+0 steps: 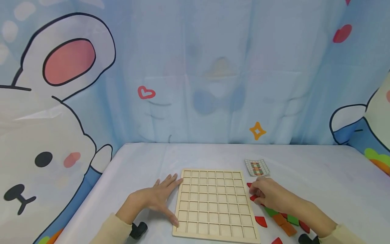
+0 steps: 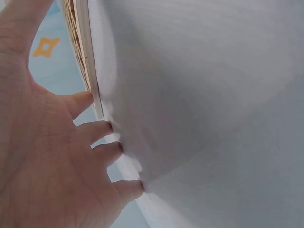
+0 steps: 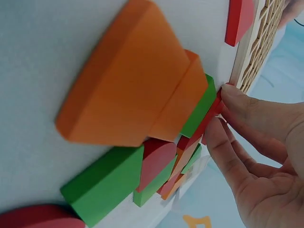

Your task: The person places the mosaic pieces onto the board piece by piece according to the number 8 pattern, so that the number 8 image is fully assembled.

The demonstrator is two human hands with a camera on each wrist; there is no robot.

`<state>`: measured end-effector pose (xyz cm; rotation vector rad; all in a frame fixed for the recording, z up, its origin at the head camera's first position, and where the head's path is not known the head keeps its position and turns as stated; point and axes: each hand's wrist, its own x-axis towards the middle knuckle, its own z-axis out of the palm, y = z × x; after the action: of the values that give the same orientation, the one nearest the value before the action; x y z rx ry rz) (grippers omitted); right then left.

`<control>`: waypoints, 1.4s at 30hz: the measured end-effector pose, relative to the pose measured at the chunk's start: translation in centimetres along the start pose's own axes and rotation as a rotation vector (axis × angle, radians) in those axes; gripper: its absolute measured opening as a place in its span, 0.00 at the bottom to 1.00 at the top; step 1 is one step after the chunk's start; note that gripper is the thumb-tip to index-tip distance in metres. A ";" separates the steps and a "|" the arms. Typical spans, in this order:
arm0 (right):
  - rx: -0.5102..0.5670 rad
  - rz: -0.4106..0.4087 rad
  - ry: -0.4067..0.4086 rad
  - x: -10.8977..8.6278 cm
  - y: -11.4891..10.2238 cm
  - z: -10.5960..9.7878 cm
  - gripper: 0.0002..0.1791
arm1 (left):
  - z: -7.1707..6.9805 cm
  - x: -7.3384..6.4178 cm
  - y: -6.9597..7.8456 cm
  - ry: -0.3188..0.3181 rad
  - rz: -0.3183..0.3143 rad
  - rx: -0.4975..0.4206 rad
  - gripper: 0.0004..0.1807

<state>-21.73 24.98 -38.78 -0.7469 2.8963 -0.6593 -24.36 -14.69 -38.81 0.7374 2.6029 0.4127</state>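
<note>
A pale wooden grid board (image 1: 216,206) lies flat on the white table with its compartments bare. My left hand (image 1: 159,196) is spread at the board's left side. Its thumb and index fingertip touch that edge, and the other fingers are straight on the cloth. Just right of the board is my right hand (image 1: 271,195), thumb and index finger pinching a red piece (image 3: 214,110) low among the loose blocks. The hand partly hides this piece. Orange blocks (image 3: 128,80), green blocks (image 3: 107,183) and a red quarter-round piece (image 1: 260,221) lie close by.
A small card with a printed coloured grid pattern (image 1: 257,167) lies beyond the right hand. Another red piece (image 1: 277,241) is at the front edge of view. Behind the table hangs a blue cartoon curtain (image 1: 213,84).
</note>
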 end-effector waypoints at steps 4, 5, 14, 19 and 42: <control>0.002 0.006 -0.005 0.1 0.0 -0.1 0.10 | 0.1 -0.1 -0.1 -0.002 0.004 -0.012 0.72; 0.005 0.014 -0.010 0.1 0.0 -0.1 0.10 | 0.1 -0.1 -0.1 -0.003 0.006 -0.013 0.72; 0.019 -0.030 -0.014 -0.1 0.5 -0.4 0.12 | 0.1 0.2 -0.2 -0.010 0.028 -0.009 0.71; 0.020 -0.084 -0.003 -0.1 0.4 -0.3 0.13 | 0.1 0.2 -0.2 -0.009 0.022 0.002 0.71; -0.016 -0.272 0.157 3.2 -2.7 -1.1 0.12 | 0.2 -0.1 -0.3 0.003 0.027 -0.006 0.71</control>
<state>-23.54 21.74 -36.56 -1.1555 2.9689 -0.7526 -24.34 -14.99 -39.07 0.7717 2.5953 0.4300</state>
